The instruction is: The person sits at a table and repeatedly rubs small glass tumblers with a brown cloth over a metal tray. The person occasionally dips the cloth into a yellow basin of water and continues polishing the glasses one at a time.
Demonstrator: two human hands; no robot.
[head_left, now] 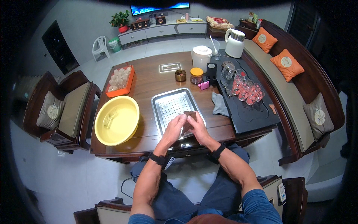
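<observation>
Both hands meet over the near part of a perforated stainless-steel tray (174, 104) on the wooden table. A brown cloth (190, 113) is gripped between them, its upper edge showing above the thumbs and another part hanging below. My left hand (175, 125) closes on the cloth from the left, fingers curled. From the other side, my right hand (199, 126) pinches it with the thumb on top. Whether something small is wrapped inside the cloth is hidden by the fingers. Left of the tray stands a yellow plastic basin (125, 126) with a few clear pieces in it.
An orange tray (120, 92) of translucent, rounded pieces lies beyond the basin. To the right, a black tea tray (246, 120) carries red-patterned glasses (247, 89) and a glass teapot (228, 70). A grey cloth (219, 104), yellow-lidded jar (196, 75) and white pitcher (201, 57) stand nearby.
</observation>
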